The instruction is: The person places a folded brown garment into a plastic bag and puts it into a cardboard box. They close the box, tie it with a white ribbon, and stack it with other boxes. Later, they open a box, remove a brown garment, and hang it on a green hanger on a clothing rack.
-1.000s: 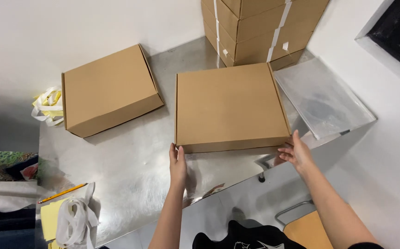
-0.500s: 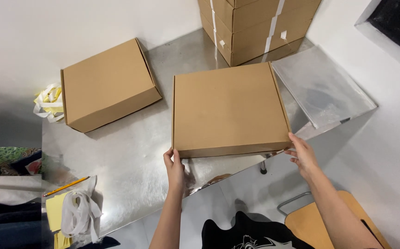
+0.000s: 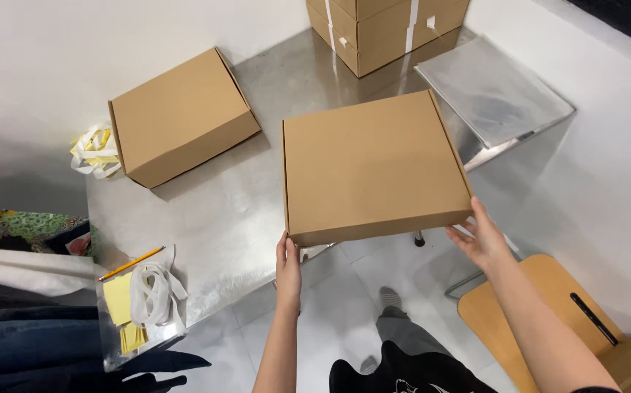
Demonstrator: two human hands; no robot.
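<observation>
A flat square brown cardboard box (image 3: 370, 164), closed, sits at the near edge of a steel table (image 3: 213, 218) and sticks out past that edge. My left hand (image 3: 288, 263) holds its near left corner from below. My right hand (image 3: 480, 236) grips its near right corner, fingers under the box.
A second closed cardboard box (image 3: 180, 115) lies at the table's far left. Taped cartons (image 3: 384, 25) are stacked at the back. A grey plastic bag (image 3: 491, 89) lies at the right. White and yellow strips (image 3: 146, 295), a pencil (image 3: 129, 263) and a wooden chair (image 3: 577, 320) are near me.
The box has come toward me and now overhangs the table's near edge. Both hands moved back with it, staying on its near corners.
</observation>
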